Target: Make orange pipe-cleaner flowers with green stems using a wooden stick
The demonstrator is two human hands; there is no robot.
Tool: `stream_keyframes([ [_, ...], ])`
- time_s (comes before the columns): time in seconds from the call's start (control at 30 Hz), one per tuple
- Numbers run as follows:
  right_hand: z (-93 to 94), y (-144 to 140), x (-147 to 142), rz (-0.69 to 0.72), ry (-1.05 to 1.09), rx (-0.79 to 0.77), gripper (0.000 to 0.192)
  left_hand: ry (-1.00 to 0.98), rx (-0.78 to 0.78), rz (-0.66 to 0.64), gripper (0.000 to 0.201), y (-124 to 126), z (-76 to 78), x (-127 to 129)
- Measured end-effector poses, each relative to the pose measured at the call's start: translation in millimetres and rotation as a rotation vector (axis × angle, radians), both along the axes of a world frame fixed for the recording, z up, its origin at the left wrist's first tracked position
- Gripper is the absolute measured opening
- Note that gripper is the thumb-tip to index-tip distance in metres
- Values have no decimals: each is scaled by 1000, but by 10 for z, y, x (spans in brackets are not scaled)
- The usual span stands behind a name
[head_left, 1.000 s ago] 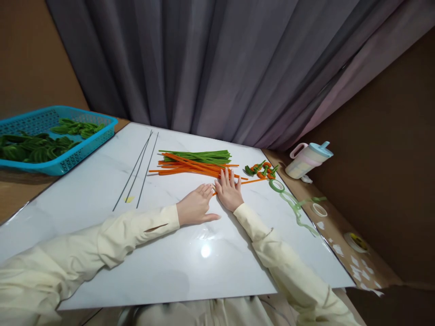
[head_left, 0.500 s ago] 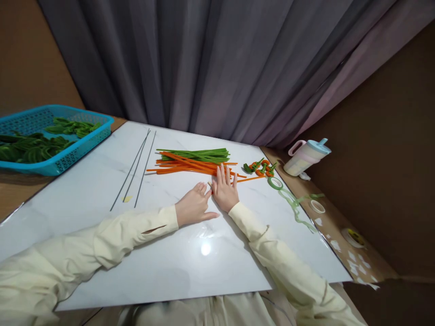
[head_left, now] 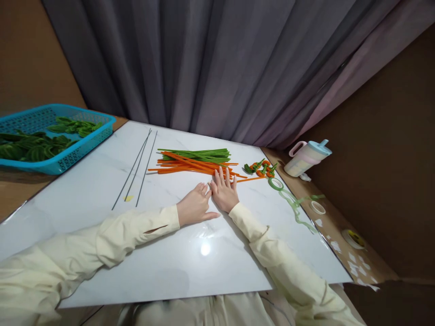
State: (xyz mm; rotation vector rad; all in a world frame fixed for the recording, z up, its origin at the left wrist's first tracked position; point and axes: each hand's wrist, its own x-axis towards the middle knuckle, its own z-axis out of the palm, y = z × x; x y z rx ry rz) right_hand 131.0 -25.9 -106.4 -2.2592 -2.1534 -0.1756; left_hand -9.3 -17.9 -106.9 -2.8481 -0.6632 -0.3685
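Observation:
My left hand rests on the white tabletop with its fingers curled and its thumb stretched to the right. Its index fingertip meets my right hand, beside a small light tip too tiny to name. My right hand lies flat, fingers spread, over the near right ends of the orange pipe cleaners. One single orange pipe cleaner runs out rightward from beneath it. Behind the orange ones is a bundle of green pipe cleaners. Several small orange and green pipe-cleaner pieces sit to the right.
Three thin dark rods lie at left near a yellow scrap. A blue basket of green leaf shapes stands far left. Rightward are green tape, a white ring, a tape roll, paper scraps and a cup.
The view has shifted very slightly. Both hands keep nearly the same place; the right fingers have moved a little toward me, and the small tip between the hands shows less.

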Motion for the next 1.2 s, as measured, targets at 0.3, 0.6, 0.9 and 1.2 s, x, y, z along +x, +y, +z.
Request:
stream_keyframes([
  [0.3, -29, 54, 159, -103, 35, 14, 56, 21, -9, -2, 65, -4, 13, -3],
  [0.6, -38, 91, 168, -154, 20, 0, 57, -12, -54, -2, 66, 3, -3, -6],
  [0.9, 26, 43, 242, -72, 173, 181, 53, -31, -35, 2, 73, 6, -56, -5],
  [1.2, 370, -395, 343, 110, 103, 77, 60, -83, -67, 70, 47, 60, 81, 4],
])
